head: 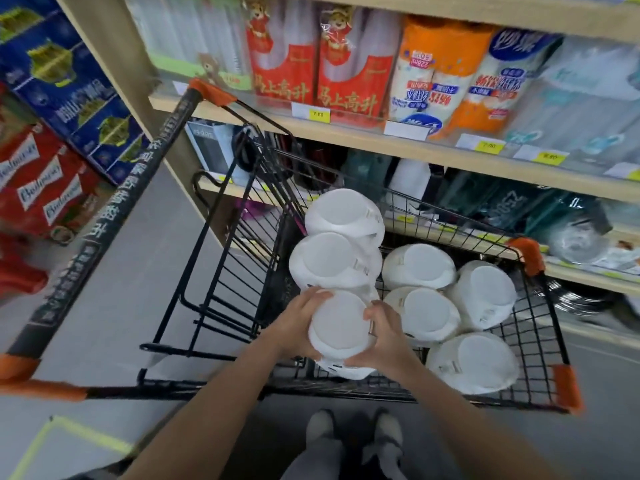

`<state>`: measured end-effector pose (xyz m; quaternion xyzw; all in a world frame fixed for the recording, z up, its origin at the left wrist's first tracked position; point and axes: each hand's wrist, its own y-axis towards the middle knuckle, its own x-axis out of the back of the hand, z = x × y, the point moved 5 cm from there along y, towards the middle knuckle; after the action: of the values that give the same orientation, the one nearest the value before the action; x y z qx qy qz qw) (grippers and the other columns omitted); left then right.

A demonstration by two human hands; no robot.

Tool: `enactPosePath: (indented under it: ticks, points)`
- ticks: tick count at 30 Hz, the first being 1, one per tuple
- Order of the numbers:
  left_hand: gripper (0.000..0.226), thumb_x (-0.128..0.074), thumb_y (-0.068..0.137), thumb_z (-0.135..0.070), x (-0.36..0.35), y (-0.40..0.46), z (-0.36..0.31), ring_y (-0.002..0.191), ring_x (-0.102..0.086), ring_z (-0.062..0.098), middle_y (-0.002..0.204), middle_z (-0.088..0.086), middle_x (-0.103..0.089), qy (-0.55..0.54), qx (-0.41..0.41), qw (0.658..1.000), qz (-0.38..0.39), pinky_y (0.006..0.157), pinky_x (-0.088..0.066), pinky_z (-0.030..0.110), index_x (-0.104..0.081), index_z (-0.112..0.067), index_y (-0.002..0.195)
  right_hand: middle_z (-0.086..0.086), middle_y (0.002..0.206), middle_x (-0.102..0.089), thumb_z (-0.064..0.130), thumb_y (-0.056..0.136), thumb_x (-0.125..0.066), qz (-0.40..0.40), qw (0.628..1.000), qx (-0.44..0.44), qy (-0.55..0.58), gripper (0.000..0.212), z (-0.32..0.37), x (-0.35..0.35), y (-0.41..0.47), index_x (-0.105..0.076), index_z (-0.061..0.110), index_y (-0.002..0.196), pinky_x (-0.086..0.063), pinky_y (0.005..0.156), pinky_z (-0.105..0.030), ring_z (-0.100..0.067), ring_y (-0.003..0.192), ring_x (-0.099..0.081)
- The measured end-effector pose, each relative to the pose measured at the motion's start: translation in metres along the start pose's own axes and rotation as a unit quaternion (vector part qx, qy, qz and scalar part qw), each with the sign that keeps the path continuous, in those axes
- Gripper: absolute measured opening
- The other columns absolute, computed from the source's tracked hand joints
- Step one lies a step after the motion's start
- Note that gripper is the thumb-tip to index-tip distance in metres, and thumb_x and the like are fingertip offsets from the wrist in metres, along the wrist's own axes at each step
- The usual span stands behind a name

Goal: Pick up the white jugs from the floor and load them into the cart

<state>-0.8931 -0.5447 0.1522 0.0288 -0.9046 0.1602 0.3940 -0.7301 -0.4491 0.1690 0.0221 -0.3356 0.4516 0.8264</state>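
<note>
Both hands clamped one white jug [338,323], left hand [298,322] and right hand [384,336] curled round its sides, over the cart [540,344] near edge. Two jugs [332,261] stacked just behind it, four more [446,306] filled the basket. Shelving [346,133] stood close behind.

We have one view only, worn on the head, wide-angle, looking steeply down and forward. Our cart [408,344] fills the centre close below us, our feet [353,441] at the bottom edge, shelves [381,133] bending across the upper frame.
</note>
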Motion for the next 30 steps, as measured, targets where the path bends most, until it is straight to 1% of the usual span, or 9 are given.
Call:
enactPosePath:
  ticks: [3,6,10,13,15,18,22,25,30]
  points:
    - [0.120,-0.089,0.052,-0.037,0.002,-0.005,0.004,0.144,-0.012,0.027,0.156,0.009,-0.010,0.057,0.008,0.998,0.011,0.117,-0.019,0.048,-0.001,-0.045,0.133,0.008,0.120,-0.031,0.024,0.050,-0.088,0.039,0.999,-0.022,0.022,0.074,0.001,0.002,0.003,-0.040,0.026,0.106,-0.032,0.089,-0.024,-0.012,0.114,-0.029]
    - [0.116,-0.082,0.054,-0.056,0.014,-0.012,0.000,0.144,-0.011,0.023,0.157,0.001,-0.009,0.083,0.041,0.996,0.020,0.116,-0.019,0.049,-0.010,-0.039,0.143,0.011,0.116,-0.041,0.026,0.057,-0.087,0.074,0.996,-0.013,0.044,0.061,0.005,0.011,0.007,-0.044,0.037,0.099,-0.034,0.087,-0.020,-0.013,0.113,-0.039]
    - [0.095,-0.073,0.059,-0.066,0.046,-0.013,-0.015,0.141,-0.018,0.019,0.153,-0.004,-0.017,0.001,0.058,0.998,-0.022,0.113,-0.028,0.041,-0.031,-0.041,0.140,0.013,0.117,-0.051,0.027,0.074,-0.080,0.034,0.993,-0.034,0.109,0.040,0.013,0.035,0.020,-0.055,0.028,0.105,-0.037,0.087,-0.024,-0.008,0.113,-0.045]
    - [0.098,-0.049,0.058,-0.083,0.063,-0.002,-0.015,0.142,-0.017,0.022,0.154,-0.001,-0.016,0.022,0.057,0.996,-0.066,0.113,-0.028,0.039,-0.029,-0.037,0.143,0.008,0.120,-0.050,0.022,0.085,-0.069,-0.005,0.992,-0.040,0.122,0.027,0.016,0.054,0.042,-0.054,0.033,0.104,-0.035,0.089,-0.022,-0.013,0.116,-0.046]
    - [0.101,-0.040,0.058,-0.085,0.068,0.008,-0.010,0.143,-0.012,0.024,0.156,0.002,-0.015,0.020,0.070,0.993,-0.091,0.116,-0.023,0.041,-0.026,-0.037,0.145,0.002,0.122,-0.049,0.015,0.088,-0.065,-0.013,0.994,-0.029,0.105,0.033,0.018,0.063,0.059,-0.051,0.040,0.104,-0.036,0.084,-0.017,-0.016,0.113,-0.049]
    - [0.099,-0.040,0.057,-0.083,0.059,0.024,-0.002,0.146,0.002,0.021,0.159,-0.004,0.001,0.015,0.094,0.994,-0.056,0.118,-0.010,0.041,-0.013,-0.045,0.145,-0.003,0.133,-0.045,0.008,0.088,-0.061,0.016,0.999,-0.029,0.025,0.050,0.016,0.058,0.086,-0.046,0.034,0.128,-0.034,0.084,-0.019,-0.012,0.106,-0.046]
    - [0.086,-0.060,0.079,-0.064,0.043,0.033,0.010,0.146,0.012,0.016,0.157,-0.011,0.016,0.018,0.103,0.995,-0.004,0.118,-0.002,0.040,-0.007,-0.048,0.145,-0.004,0.123,-0.045,0.005,0.085,-0.063,0.088,0.994,-0.023,-0.062,0.081,0.016,0.043,0.102,-0.023,0.042,0.145,-0.040,0.093,-0.029,-0.017,0.110,-0.047]
    - [0.085,-0.058,0.080,-0.063,0.047,0.031,0.018,0.146,0.012,0.016,0.158,-0.012,0.015,0.046,0.092,0.995,0.000,0.119,-0.004,0.043,-0.006,-0.048,0.145,-0.003,0.103,-0.043,0.002,0.091,-0.044,0.087,0.983,-0.002,-0.159,0.075,0.015,0.049,0.100,-0.017,0.048,0.144,-0.043,0.078,-0.033,-0.021,0.090,-0.050]
    - [0.082,-0.061,0.084,-0.054,0.058,0.036,0.017,0.146,0.013,0.015,0.158,-0.013,0.014,0.068,0.083,0.994,0.025,0.120,-0.008,0.045,-0.008,-0.047,0.147,-0.005,0.111,-0.044,-0.003,0.090,-0.035,0.103,0.953,-0.010,-0.284,0.075,0.006,0.075,0.104,-0.019,0.046,0.144,-0.044,0.071,-0.034,-0.023,0.083,-0.050]
